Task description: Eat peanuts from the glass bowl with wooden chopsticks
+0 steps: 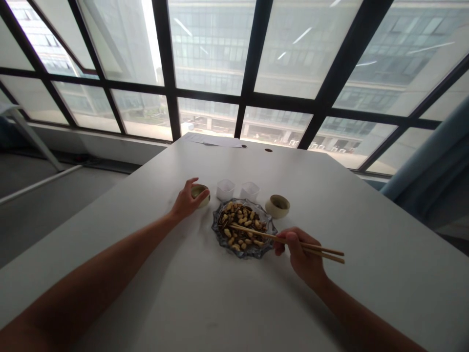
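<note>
A scalloped glass plate (271,230) holds peanuts and dark seeds in the middle of the white table. My right hand (302,254) grips a pair of wooden chopsticks (262,233) at the plate's right edge, their tips among the peanuts and seeds. Left of the plate, my left hand (188,199) is wrapped round the near left side of a small greenish bowl (205,199), thumb and fingers at its rim. A second bowl (277,207) stands behind the plate to the right. Two whitish cups (225,189) (249,191) stand between the bowls.
White paper sheets (220,141) lie at the table's (234,303) far edge, near two round holes in its top. Large black-framed windows rise behind it. A blue curtain (432,171) hangs at the right, and a white metal frame stands on the floor at left.
</note>
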`<state>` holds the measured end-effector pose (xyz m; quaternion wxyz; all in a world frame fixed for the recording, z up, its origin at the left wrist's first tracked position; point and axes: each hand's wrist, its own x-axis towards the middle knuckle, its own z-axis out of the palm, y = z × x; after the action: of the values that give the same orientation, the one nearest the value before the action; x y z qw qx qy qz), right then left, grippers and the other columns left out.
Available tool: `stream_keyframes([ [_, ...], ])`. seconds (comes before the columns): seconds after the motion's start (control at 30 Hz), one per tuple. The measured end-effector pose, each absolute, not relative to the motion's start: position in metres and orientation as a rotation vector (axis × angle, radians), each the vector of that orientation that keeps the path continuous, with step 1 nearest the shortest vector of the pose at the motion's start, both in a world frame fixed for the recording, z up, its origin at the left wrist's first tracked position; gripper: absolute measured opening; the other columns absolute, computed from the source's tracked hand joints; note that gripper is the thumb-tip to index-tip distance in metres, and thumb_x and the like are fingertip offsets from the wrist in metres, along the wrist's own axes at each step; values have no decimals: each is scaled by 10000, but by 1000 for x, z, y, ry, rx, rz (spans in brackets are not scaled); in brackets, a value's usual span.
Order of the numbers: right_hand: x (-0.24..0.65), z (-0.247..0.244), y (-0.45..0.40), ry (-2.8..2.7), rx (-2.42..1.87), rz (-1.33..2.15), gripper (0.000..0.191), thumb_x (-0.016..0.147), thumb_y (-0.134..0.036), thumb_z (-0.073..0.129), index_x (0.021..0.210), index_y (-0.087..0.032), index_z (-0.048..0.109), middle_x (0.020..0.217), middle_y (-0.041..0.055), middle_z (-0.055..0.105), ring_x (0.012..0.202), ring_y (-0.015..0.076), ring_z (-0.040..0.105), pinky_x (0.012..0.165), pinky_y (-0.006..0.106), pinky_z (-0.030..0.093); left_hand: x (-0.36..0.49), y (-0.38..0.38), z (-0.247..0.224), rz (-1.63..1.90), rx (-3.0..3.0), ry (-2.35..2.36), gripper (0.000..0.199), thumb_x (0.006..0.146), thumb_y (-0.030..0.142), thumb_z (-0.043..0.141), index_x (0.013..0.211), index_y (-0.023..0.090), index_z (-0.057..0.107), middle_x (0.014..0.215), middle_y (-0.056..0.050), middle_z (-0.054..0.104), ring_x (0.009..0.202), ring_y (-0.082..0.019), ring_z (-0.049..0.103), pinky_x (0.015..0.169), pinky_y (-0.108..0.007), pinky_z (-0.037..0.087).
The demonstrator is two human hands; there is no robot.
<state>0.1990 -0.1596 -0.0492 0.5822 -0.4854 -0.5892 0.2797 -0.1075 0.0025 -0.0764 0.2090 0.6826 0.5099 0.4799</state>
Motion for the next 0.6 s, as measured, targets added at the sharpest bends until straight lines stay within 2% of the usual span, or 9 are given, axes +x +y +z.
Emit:
stream_keyframes([
  [0.17, 198, -45, -158, -1256, -1130, 503, 522, 865, -696, 565, 698, -209, 655, 525, 41, 658, 398, 160, 583, 397, 281, 490, -108, 4, -78, 1320, 1923, 1428, 723, 790, 649, 643, 1319, 187, 475, 1130, -136, 717, 948, -260, 707, 901, -440, 547],
  [0.37, 198, -48, -162, -1433, -1102, 625, 502, 874, -649, 591, 669, -199, 680, 477, 22, 601, 396, 141, 537, 379, 253, 439, -109, 4, -80, 1284, 1992, 1439, 768, 758, 656, 675, 1334, 190, 472, 1155, -146, 697, 953, -257, 697, 911, -441, 541],
  [0.47, 198, -50, -164, -1481, -1134, 619, 451, 868, -607, 629, 688, -198, 692, 502, 24, 620, 418, 144, 555, 399, 255, 456, -109, 4, -80, 1256, 1999, 1447, 790, 757, 659, 669, 1348, 175, 466, 1157, -163, 685, 990, -270, 689, 928, -450, 532],
  [0.6, 199, -49, -163, -1386, -1147, 572, 477, 860, -649, 610, 707, -202, 682, 509, 26, 636, 401, 150, 568, 390, 265, 473, -109, 5, -81, 1249, 1999, 1445, 803, 760, 661, 666, 1360, 169, 459, 1188, -174, 669, 995, -268, 689, 938, -447, 528],
])
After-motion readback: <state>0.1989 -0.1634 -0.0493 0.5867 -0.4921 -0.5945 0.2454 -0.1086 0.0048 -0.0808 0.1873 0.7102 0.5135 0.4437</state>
